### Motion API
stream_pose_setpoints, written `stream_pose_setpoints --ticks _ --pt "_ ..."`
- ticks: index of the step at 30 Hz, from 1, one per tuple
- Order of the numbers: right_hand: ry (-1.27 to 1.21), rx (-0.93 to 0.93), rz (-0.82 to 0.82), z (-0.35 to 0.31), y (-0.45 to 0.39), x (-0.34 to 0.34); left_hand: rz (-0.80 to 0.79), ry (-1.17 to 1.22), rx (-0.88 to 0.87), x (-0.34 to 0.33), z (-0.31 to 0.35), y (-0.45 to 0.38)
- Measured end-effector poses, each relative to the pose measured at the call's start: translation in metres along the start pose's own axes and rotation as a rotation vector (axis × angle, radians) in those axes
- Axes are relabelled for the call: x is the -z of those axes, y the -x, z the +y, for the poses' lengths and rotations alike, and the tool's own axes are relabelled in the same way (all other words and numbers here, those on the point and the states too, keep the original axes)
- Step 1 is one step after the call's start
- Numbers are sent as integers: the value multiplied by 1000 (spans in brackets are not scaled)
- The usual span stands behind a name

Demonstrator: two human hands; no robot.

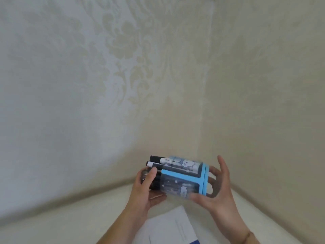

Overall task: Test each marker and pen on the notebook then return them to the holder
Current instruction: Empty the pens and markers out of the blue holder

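Overhead and behind, pale damask-patterned wallpaper [109, 71] fills most of the view, meeting a plainer beige wall [263, 85] at a corner. Below them lies a cream surface [52, 217] whose far edge runs along the walls. On it, at the bottom of the view, sits the notebook [168, 226], its white page faintly lined and partly hidden by the forearms.

Above the notebook, clear of the surface, the holder [182, 176] is tipped on its side, its open mouth facing left and its base to the right. It is blue-framed with printed panels, and the picture is blurred there.

The right hand [219, 194] cups the holder's base end, thumb under the lower panel and fingers spread, loosely curved behind the base. The left hand [146, 189] grips at the mouth end, thumb curled over the dark marker ends there, palm beneath.

Several markers [156, 162] jut out of the mouth, black-capped with white barrels.
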State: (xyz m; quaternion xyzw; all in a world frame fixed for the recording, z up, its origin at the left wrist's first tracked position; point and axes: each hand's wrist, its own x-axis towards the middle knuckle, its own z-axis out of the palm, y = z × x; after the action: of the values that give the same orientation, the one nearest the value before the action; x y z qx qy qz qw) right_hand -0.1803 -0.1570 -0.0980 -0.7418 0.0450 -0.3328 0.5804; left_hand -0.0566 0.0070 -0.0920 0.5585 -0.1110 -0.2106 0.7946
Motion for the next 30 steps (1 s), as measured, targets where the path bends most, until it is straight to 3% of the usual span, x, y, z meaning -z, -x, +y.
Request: stream_pose_setpoints --ticks 2,5,7,9,11,13,15,16,21,25,30 --pt "-203 13 51 2 -15 -11 90 -269 -76 4 1 -2" --pt "-429 -29 105 4 -33 -19 160 -957 -373 18 0 -5" --pt "-490 -63 170 9 -42 -23 221 -1173 -450 23 -2 -7" --pt "-417 -67 265 11 -46 -28 328 -1199 -516 24 -4 -9" --pt "-229 -11 312 8 -47 -34 381 -1045 -641 26 -5 -7" --pt "-170 62 313 1 -47 -39 203 -907 -658 22 -2 1" --pt "-140 105 299 -8 -48 -44 -25 -1024 -570 14 1 11" --pt "-113 120 289 -11 -49 -47 -61 -1113 -546 13 -2 11" --pt "-91 182 311 -20 -51 -53 134 -1229 -571 22 -12 -7" --pt "-154 165 441 -20 -53 -51 94 -1343 -625 31 -17 -11" --pt "-176 100 438 -15 -53 -48 15 -1357 -551 26 -16 -9"
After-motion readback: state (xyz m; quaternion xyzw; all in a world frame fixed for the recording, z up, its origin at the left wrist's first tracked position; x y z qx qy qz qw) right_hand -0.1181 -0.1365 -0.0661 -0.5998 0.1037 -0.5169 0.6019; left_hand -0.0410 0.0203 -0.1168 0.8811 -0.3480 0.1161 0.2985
